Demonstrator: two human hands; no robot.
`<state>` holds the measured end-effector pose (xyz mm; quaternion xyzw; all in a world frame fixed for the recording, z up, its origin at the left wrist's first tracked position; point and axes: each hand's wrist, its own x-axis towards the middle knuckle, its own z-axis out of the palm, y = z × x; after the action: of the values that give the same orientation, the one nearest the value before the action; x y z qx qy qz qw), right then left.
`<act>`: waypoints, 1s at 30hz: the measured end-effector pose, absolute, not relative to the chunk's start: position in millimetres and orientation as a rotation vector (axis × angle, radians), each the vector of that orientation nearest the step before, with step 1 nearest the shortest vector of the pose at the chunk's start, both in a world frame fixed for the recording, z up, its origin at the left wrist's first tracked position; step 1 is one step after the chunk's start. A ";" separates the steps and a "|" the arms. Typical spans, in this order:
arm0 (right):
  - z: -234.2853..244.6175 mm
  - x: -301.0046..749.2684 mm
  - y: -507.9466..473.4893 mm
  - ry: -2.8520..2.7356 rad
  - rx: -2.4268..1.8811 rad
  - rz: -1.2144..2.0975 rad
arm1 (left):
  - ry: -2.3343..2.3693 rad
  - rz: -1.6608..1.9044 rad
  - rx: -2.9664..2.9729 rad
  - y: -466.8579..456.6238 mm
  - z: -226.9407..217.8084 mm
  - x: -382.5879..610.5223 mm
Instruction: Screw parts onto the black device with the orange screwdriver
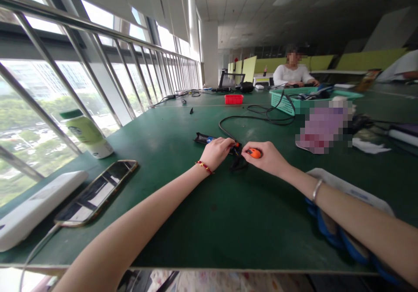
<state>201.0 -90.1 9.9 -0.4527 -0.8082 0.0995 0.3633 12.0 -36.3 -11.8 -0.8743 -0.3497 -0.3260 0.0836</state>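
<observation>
Right hand [267, 155] grips orange-handled tool [254, 153]; black device [204, 139] at its 9 o'clock, axis roughly 10-to-4; left hand [216, 152] nearer, grip unclear.

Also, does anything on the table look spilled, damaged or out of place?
I see no clear spill or damage. The cable lies in loose loops beside the basket, slightly untidy. The bottle appears tilted, but that is probably lens distortion.

Nothing legible; the emblem [76, 131] on the bottle [89, 137] is blurred.
</observation>
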 end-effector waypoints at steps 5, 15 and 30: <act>9.8 200.7 -90.4 -2.085 -1.161 0.245 | -0.943 -0.944 -2.614 -34.4 -13.2 13.0; 8.2 201.1 -89.1 -2.091 -1.157 0.234 | -0.894 -0.912 -2.615 -35.7 -12.1 15.0; 8.5 200.7 -90.4 -2.105 -1.196 0.202 | -0.975 -0.872 -2.515 -41.0 -8.3 13.5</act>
<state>200.7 -90.4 8.5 -0.4613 -0.8121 0.0781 0.3487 13.5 -41.0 -8.3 -0.8768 -0.3397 -0.3041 0.1528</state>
